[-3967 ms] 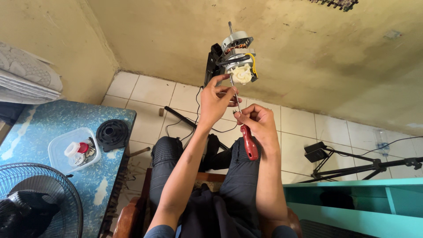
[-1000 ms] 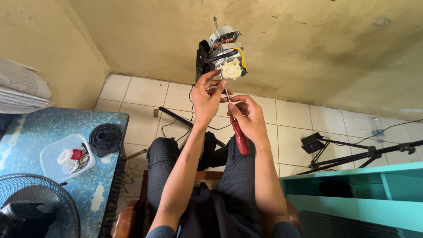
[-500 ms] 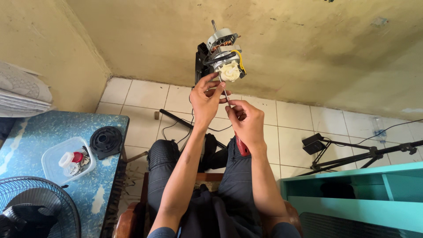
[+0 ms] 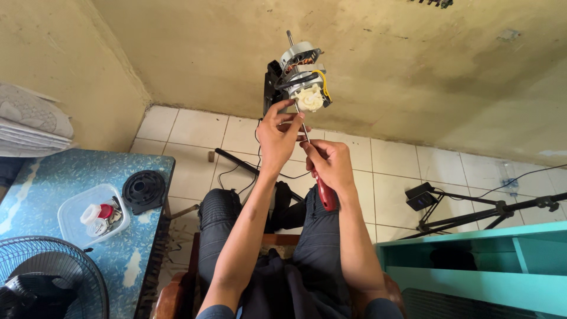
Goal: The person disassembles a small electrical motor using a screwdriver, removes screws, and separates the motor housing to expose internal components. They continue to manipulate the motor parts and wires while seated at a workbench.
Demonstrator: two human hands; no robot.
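Fan motor [image 4: 300, 82] above both hands, table [image 4: 53, 177] at left.

The fan motor [image 4: 300, 80] stands upright on its dark stand in front of the seated person, raised against the stained wall: a silvery metal casing with copper windings showing, a bare shaft poking up from the top, a yellow wire down its side and a whitish plastic gearbox at its lower front. The screwdriver [image 4: 316, 171] has a red handle and a thin steel shank that slants up and left, its tip at the underside of that gearbox.
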